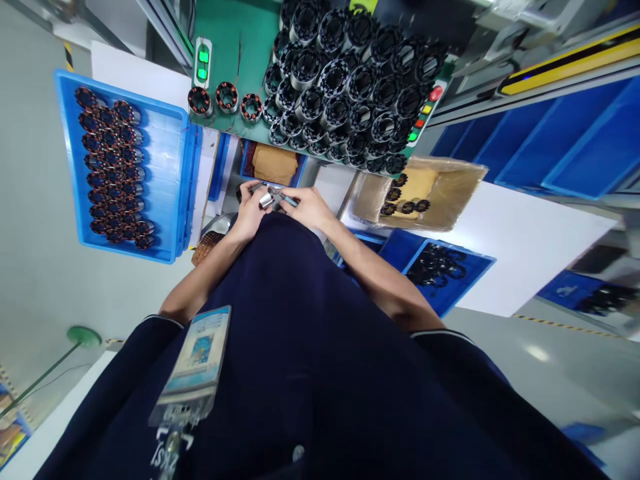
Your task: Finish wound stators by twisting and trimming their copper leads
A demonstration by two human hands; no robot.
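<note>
1. Head view looks down over a dark-blue work top w/ a badge (pixel 197 357) clipped on the chest; both hands meet just above the chest, close to the body.
2. Left hand (pixel 253 210) is closed around a small silver stator part (pixel 265 200); fingers wrap it, so the grip looks firm.
3. Right hand (pixel 310 207) pinches a thin teal-handled tool (pixel 286 197), tip aimed at the part. Tip contact too small to tell.
4. Part sits between the two hands, below the green bench (pixel 235 40), not resting on anything.
5. Green bench carries a big heap of black-and-silver stators (pixel 350 87); three copper-wound ones (pixel 226 98) stand in a row just left of the heap.
6. Left of the bench, a blue tray (pixel 170 180) holds two neat rows of wound stators (pixel 113 167); about half the tray is bare.
7. Right of the hands, a cardboard box (pixel 450 187) holds a few black rings.
8. Progress, as a guess: tray is approx. half filled, heap on the bench is large, so plenty seems left; one piece is in work now.
</note>
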